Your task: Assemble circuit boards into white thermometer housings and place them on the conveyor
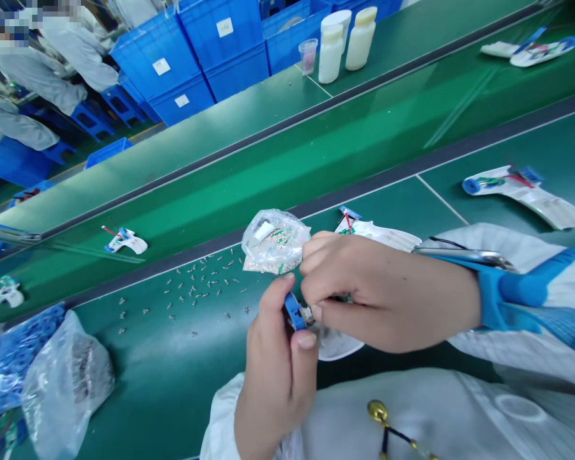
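Observation:
My left hand is closed, pinching a small blue plastic part between thumb and index finger. A small whitish piece sticks out of that part toward the other hand. My right hand, with a blue wrist strap, has its fingers curled together right beside the blue part; what they grip is hidden. Below my right hand a white plastic shell shows partly. Just beyond my hands lies a clear bag of tiny pale parts.
Small metal pieces lie scattered on the green bench. Plastic bags sit at left. White handle-shaped shells with wires rest right and on the green belt. Beyond stand white bottles, blue crates and people in pale coats.

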Motion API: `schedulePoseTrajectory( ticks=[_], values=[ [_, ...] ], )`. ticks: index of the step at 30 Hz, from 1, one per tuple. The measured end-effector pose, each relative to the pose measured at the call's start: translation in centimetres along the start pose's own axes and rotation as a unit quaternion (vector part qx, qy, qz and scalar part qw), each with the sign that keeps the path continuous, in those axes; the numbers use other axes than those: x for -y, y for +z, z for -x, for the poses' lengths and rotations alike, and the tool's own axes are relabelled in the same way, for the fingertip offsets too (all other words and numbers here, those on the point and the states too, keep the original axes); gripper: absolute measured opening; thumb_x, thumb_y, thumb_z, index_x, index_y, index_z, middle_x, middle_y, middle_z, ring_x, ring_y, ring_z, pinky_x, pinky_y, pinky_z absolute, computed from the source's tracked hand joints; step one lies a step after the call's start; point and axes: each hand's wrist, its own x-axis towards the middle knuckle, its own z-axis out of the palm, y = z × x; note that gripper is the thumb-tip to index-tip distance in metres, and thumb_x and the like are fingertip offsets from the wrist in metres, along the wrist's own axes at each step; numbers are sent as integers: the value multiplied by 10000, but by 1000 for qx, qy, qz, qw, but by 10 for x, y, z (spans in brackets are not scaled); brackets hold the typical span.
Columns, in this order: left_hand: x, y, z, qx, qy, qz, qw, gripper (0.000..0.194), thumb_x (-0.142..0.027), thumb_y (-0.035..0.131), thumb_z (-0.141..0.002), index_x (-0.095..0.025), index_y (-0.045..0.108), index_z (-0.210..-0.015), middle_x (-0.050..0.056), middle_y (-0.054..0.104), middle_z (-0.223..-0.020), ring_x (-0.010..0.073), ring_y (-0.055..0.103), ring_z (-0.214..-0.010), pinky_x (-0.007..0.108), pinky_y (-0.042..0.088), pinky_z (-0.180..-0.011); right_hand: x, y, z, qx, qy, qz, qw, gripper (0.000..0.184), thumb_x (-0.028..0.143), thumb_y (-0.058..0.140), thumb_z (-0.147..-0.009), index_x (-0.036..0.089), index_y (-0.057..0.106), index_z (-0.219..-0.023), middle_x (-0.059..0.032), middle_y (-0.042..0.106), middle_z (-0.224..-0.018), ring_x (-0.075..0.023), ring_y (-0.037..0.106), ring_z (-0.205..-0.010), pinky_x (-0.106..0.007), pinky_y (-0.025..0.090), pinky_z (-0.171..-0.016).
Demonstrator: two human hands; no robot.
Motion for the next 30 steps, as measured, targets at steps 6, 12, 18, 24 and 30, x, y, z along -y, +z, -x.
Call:
schedulePoseTrajectory(
  ticks=[6, 12, 18, 24, 30],
  values=[
    [-14, 7, -4, 17, 0, -184, 983, 496, -275, 419, -902, -187, 208, -1343, 224, 650, -1030, 345, 705, -734, 417, 537, -524, 1, 3, 5, 7, 20, -16, 1000, 262, 77, 440, -735, 159, 417, -487, 15, 418, -493, -110, 346, -562, -309, 306, -672],
    [-19, 14, -2, -4, 6, -233, 972, 509, -215, 431, -845, -188, 244, -1317, 198, 678, -914, 368, 691, -641, 445, 510, -474, 3, 4, 8, 8, 9, -13, 1000, 287, 65, 401, -768, 157, 369, -498, 13, 402, -494, -107, 317, -547, -307, 299, -643],
    [-10, 17, -6, 49, -18, -195, 979, 574, -284, 473, -865, -165, 225, -1369, 214, 635, -1050, 364, 669, -817, 477, 519, -616, -15, -6, 2, 89, 60, -1, 994, 303, 38, 508, -758, 138, 468, -476, 36, 500, -500, -74, 403, -520, -261, 362, -613],
    [-2, 13, -13, -11, -102, -125, 987, 711, -363, 521, -874, -203, 146, -1456, 205, 447, -1328, 330, 554, -1115, 503, 483, -854, -84, -81, 9, -212, 346, 267, 874, 609, 240, 190, -876, -72, 710, -821, -67, 677, -809, -167, 642, -822, -298, 372, -683],
    [-3, 13, -14, 93, -157, -118, 976, 512, -343, 468, -897, -235, 352, -1384, 157, 489, -1338, 307, 588, -1099, 414, 536, -747, -132, -94, 45, -239, 461, 329, 789, 388, 284, 483, -873, 100, 611, -1190, -131, 692, -1014, -290, 617, -1012, -389, 455, -824]
  ],
)
